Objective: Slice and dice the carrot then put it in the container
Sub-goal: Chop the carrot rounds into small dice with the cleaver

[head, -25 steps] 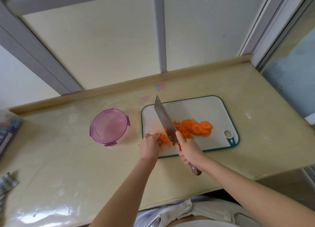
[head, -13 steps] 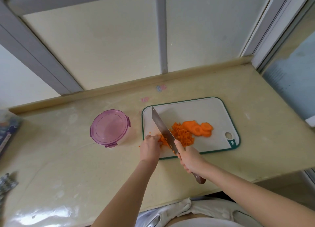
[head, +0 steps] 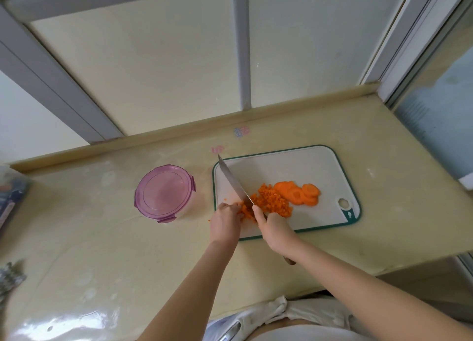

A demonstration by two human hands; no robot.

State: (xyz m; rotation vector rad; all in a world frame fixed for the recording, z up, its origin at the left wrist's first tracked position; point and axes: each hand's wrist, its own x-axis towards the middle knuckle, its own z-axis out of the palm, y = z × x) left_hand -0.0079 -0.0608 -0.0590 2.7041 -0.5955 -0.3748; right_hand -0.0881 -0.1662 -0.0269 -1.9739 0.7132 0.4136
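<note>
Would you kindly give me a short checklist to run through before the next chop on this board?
1. Right hand grips the knife by its handle: ok.
2. Left hand fingertips clear of the blade: cannot tell; they curl on the carrot right beside it.
3. Board flat on the counter: ok.
4. All carrot diced: not ok; round slices lie whole beside the diced pile.
5. Container open for filling: not ok; its lid is on.
</note>
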